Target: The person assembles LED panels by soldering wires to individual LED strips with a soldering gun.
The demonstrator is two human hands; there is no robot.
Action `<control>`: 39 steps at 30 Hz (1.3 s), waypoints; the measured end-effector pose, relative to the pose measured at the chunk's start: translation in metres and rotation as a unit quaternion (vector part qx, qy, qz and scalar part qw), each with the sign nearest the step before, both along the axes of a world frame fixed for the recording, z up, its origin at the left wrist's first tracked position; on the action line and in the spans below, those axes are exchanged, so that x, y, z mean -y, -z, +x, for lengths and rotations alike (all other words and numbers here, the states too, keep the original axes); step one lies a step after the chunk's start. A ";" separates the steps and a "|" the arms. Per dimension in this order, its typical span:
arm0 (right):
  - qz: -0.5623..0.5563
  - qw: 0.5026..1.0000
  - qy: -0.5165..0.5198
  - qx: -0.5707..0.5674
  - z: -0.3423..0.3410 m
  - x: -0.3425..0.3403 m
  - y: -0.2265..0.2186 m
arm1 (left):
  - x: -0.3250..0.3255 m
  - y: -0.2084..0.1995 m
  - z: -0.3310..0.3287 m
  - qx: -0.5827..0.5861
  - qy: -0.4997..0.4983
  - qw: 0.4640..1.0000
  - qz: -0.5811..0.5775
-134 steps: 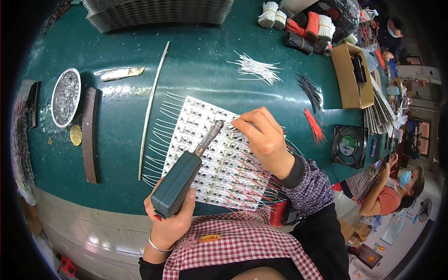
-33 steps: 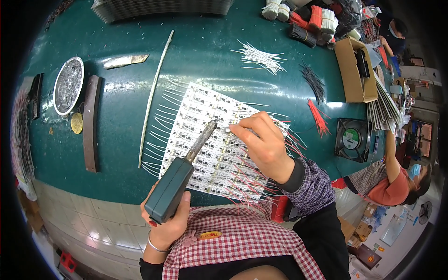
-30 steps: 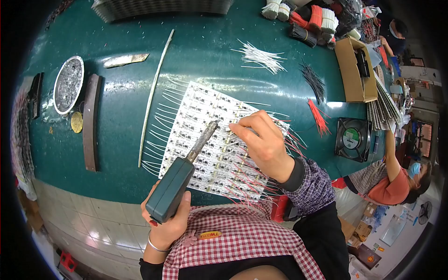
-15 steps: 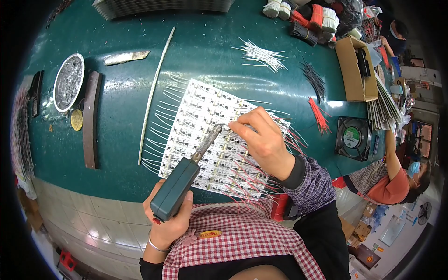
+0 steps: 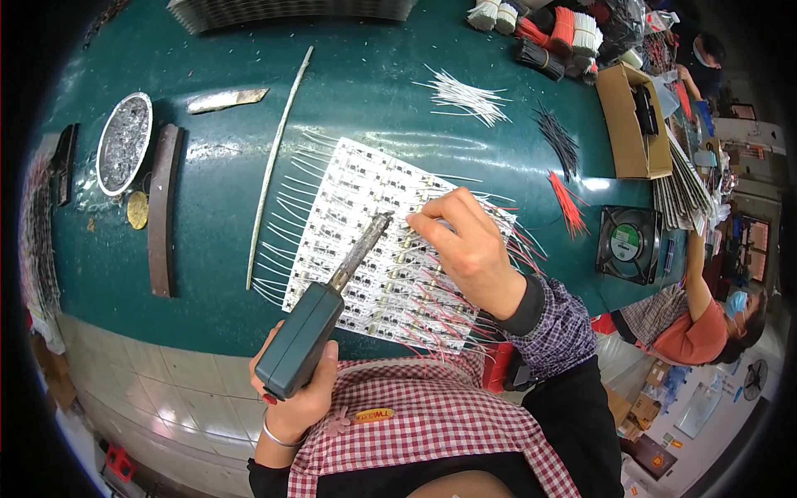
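My left hand (image 5: 309, 404) is wrapped round the dark green body of a soldering gun (image 5: 300, 339). The gun's long, stained metal barrel points up and right, its tip over the middle of a white circuit board panel (image 5: 325, 217). Rows of small dark parts cover the panel. White wires (image 5: 286, 204) stick out past its left edge, while red and white wires lie over its right part. Just right of the gun's tip, my right hand (image 5: 471, 253) is closed in a pinch above the panel. What lies between those fingertips is too small to make out.
At the left are an oval dish (image 5: 124, 145) of grey scraps, a brown bar (image 5: 166, 212) and a thin pale rod (image 5: 280, 166). Loose white (image 5: 466, 95), black (image 5: 558, 139) and red wires (image 5: 567, 205) lie beyond the panel. A cardboard box (image 5: 624, 124) and fan (image 5: 628, 243) stand right, near co-workers.
The soldering gun in my left hand has shifted slightly left and back toward me, its tip now a little farther from my right fingertips. My right hand stays almost where it was.
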State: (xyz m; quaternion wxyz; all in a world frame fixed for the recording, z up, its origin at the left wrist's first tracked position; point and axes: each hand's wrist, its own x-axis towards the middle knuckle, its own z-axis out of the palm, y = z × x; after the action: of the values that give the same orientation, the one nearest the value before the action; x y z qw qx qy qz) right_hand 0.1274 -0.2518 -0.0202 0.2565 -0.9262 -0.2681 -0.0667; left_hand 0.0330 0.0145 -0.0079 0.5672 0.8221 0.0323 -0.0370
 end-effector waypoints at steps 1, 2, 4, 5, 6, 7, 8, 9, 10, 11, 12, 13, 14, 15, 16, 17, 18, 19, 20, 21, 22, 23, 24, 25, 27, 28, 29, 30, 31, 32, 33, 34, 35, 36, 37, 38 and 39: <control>0.000 1.000 0.000 0.000 0.000 0.000 0.000 | 0.001 -0.002 0.001 0.004 -0.003 1.000 -0.002; 0.006 1.000 0.001 0.010 0.000 0.000 0.001 | 0.000 -0.003 0.001 0.004 -0.004 1.000 -0.002; 0.013 1.000 0.002 0.020 -0.001 -0.001 0.001 | -0.002 -0.004 -0.001 -0.006 0.005 1.000 0.006; 0.026 0.999 0.004 0.033 -0.003 -0.002 -0.001 | -0.002 -0.005 -0.001 -0.007 0.003 1.000 0.006; 0.039 0.998 0.006 0.046 -0.004 -0.003 -0.001 | -0.002 -0.006 0.000 -0.007 0.000 1.000 0.005; 0.039 0.998 0.006 0.046 -0.006 -0.004 -0.002 | -0.001 -0.008 0.001 -0.008 -0.003 1.000 0.003; 0.046 0.998 0.004 0.039 -0.008 -0.005 -0.001 | -0.002 -0.008 0.000 -0.008 -0.003 1.000 0.003; 0.054 0.998 0.002 0.032 -0.009 -0.006 0.000 | -0.002 -0.008 0.000 -0.012 -0.004 1.000 0.003; 0.054 0.998 0.001 0.032 -0.010 -0.006 0.002 | -0.003 -0.008 -0.001 -0.017 -0.005 1.000 0.005; 0.061 0.998 0.002 0.027 -0.010 -0.006 0.004 | -0.004 -0.008 -0.002 -0.017 -0.006 1.000 0.005; 0.069 0.997 0.002 0.023 -0.011 -0.006 0.006 | -0.004 -0.008 -0.004 -0.027 -0.008 1.000 -0.003; 0.069 0.997 0.001 0.023 -0.011 -0.006 0.006 | -0.005 -0.007 -0.005 -0.037 -0.011 0.999 -0.010; 0.071 0.997 0.001 0.018 -0.011 -0.006 0.005 | -0.005 -0.008 -0.005 -0.037 -0.012 0.999 -0.010; 0.073 0.997 0.000 0.014 -0.011 -0.006 0.005 | -0.004 -0.009 -0.004 -0.044 -0.013 0.999 -0.015; 0.073 0.997 -0.001 0.014 -0.011 -0.006 0.006 | -0.004 -0.009 -0.004 -0.052 -0.014 0.998 -0.019; 0.071 0.997 0.000 0.013 -0.011 -0.006 0.006 | -0.004 -0.009 -0.004 -0.052 -0.014 0.998 -0.020; 0.070 0.997 0.000 0.013 -0.011 -0.006 0.006 | -0.004 -0.009 -0.003 -0.045 -0.002 0.999 -0.009; 0.069 0.998 0.000 0.012 -0.012 -0.006 0.006 | -0.004 -0.009 -0.003 -0.038 0.011 0.999 0.002; 0.063 0.998 0.002 0.010 -0.012 -0.006 0.005 | -0.005 -0.010 -0.003 -0.039 0.011 0.999 0.002; 0.056 0.998 0.004 0.007 -0.012 -0.006 0.005 | -0.005 -0.010 -0.003 -0.037 0.014 0.999 0.003; 0.056 0.998 0.004 0.007 -0.012 -0.006 0.004 | -0.004 -0.011 -0.003 -0.035 0.018 0.999 0.005; 0.050 0.999 0.006 0.009 -0.012 -0.006 0.004 | -0.005 -0.011 -0.003 -0.036 0.018 0.999 0.005; 0.044 0.999 0.008 0.012 -0.012 -0.006 0.004 | -0.005 -0.010 -0.003 -0.037 0.023 0.999 0.009; 0.044 0.999 0.008 0.012 -0.012 -0.007 0.004 | -0.006 -0.010 -0.004 -0.038 0.029 0.999 0.014; 0.041 0.999 0.008 0.019 -0.012 -0.007 0.004 | -0.006 -0.009 -0.006 -0.039 0.026 0.999 0.010; 0.041 0.999 0.009 0.019 -0.012 -0.007 0.005 | -0.006 -0.008 -0.006 -0.040 0.023 0.999 0.006; 0.040 0.999 0.008 0.022 -0.012 -0.007 0.005 | -0.006 -0.009 -0.006 -0.039 0.023 0.999 0.005; 0.040 0.999 0.007 0.025 -0.012 -0.006 0.006 | -0.005 -0.009 -0.005 -0.040 0.024 0.999 0.012; 0.040 0.999 0.007 0.025 -0.013 -0.007 0.006 | -0.005 -0.010 -0.004 -0.040 0.025 0.999 0.019; 0.030 0.999 0.005 0.027 -0.013 -0.007 0.006 | -0.005 -0.010 -0.004 -0.040 0.025 0.999 0.018; 0.019 0.999 0.004 0.028 -0.013 -0.007 0.005 | -0.005 -0.011 -0.004 -0.038 0.025 0.999 0.016; 0.019 0.999 0.003 0.028 -0.013 -0.007 0.004 | -0.005 -0.011 -0.004 -0.035 0.025 0.999 0.014; 0.010 1.000 -0.001 0.028 -0.013 -0.008 0.002 | -0.006 -0.010 -0.005 -0.036 0.025 0.999 0.014; 0.002 1.000 -0.006 0.028 -0.013 -0.008 0.001 | -0.007 -0.008 -0.006 -0.034 0.028 0.999 0.016; 0.001 1.000 -0.006 0.028 -0.013 -0.008 0.001 | -0.007 -0.007 -0.007 -0.033 0.031 0.999 0.017; 0.010 1.000 0.000 0.026 -0.013 -0.010 0.001 | -0.006 -0.008 -0.007 -0.033 0.031 0.999 0.016; 0.019 1.000 0.007 0.023 -0.013 -0.010 0.000 | -0.005 -0.009 -0.006 -0.045 0.019 0.999 0.004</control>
State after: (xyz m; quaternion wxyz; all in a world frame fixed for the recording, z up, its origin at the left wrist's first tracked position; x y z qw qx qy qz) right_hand 0.1141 -0.2417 -0.0207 0.2671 -0.9212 -0.2666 -0.0951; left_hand 0.0267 0.0197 0.0010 0.5608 0.8225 0.0425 -0.0848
